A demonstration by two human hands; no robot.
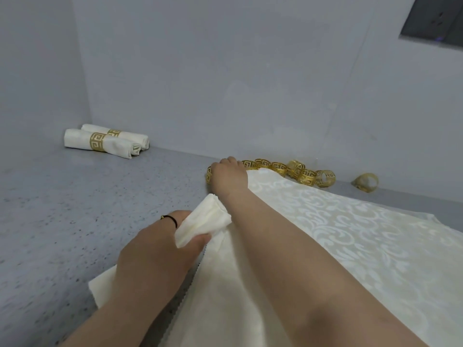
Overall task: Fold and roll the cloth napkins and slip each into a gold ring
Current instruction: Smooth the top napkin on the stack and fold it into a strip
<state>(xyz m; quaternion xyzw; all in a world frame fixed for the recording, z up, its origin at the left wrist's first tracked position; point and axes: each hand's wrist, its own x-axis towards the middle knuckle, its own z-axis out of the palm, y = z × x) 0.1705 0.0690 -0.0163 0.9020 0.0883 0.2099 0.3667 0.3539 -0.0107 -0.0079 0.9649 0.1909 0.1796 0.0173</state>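
Observation:
My left hand [155, 249] grips a rolled cream napkin [203, 221], its free end pointing up and away from me. My right hand [229, 177] reaches far across to the near end of a row of gold rings [295, 170] by the wall; its fingers curl over one gold ring [208, 175], which peeks out at the hand's left side. Whether the ring is lifted I cannot tell. Under my right forearm lies a stack of flat cream patterned napkins [350, 229]. Two rolled napkins in gold rings [105, 141] lie at the far left corner.
The grey speckled counter [75, 209] meets grey walls at the back and left. One separate gold ring [367, 182] lies to the right of the row. A dark panel [436, 18] sits in the wall at upper right.

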